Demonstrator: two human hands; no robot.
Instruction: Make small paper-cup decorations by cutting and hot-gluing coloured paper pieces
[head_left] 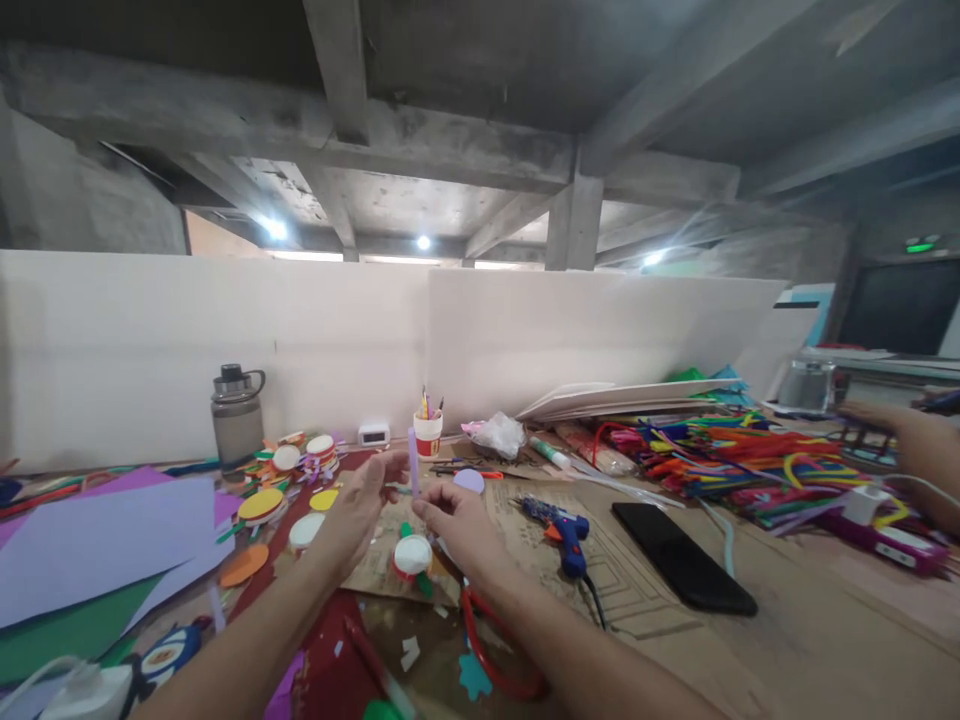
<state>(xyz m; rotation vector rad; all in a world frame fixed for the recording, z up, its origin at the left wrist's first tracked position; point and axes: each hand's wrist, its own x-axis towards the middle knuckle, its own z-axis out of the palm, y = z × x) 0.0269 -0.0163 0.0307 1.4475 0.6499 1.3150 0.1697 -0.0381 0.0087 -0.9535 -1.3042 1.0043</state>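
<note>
A narrow light-purple paper strip stands upright between my two hands. My right hand pinches its lower end between thumb and fingertips. My left hand is just left of the strip, fingers curved and apart; whether a fingertip touches it I cannot tell. Below the hands sits a small round drum-like piece with a white top, red side and green bits at its edges. Scissors with red handles lie partly under my right forearm. A purple paper disc rests beyond my right hand.
Right of my hands lie a blue glue gun and a black phone. Colourful pipe cleaners are heaped behind them. Coloured paper sheets and a bottle are at left. Another person's arm reaches in at far right.
</note>
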